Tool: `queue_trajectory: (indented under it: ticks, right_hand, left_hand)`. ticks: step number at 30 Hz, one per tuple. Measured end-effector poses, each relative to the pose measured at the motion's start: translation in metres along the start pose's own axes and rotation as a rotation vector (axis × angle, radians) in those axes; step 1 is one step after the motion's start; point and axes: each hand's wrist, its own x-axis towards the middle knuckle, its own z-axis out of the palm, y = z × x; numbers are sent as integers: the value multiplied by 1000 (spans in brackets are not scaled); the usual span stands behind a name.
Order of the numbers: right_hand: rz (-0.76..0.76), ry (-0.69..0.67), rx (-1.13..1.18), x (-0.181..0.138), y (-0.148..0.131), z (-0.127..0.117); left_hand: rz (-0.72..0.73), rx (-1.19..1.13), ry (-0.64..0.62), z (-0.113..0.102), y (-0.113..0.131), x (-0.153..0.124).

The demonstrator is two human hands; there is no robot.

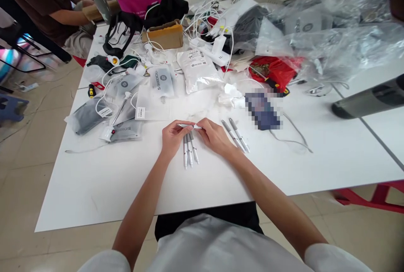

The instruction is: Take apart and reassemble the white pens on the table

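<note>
Between my two hands a pen (pixel 197 127) with a white barrel lies sideways, just above the table. My left hand (pixel 172 137) is closed on its left part, and my right hand (pixel 215 136) pinches its right end. Fingers cover much of the pen. Below the hands, several grey-and-white pens (pixel 190 154) lie side by side on the white table, their upper ends partly under the fingers. Off to the right of my right hand, two more such pens (pixel 235 135) rest at a slant.
A blurred-out dark phone-like object (pixel 263 111) lies right, near a cable. Frosted packets (pixel 161 80), a white plastic parcel (pixel 198 70), tangled cables and a power strip (pixel 211 52) crowd the back. A dark bottle (pixel 369 97) lies at right. Another person (pixel 47 5) sits far left.
</note>
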Motion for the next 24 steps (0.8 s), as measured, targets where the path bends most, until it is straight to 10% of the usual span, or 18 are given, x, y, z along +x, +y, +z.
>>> queue_trajectory:
  ticks: [24]
  right_hand:
    - [-53, 60, -177, 4, 0, -4]
  left_hand:
    - [-17, -252, 33, -3, -8, 7]
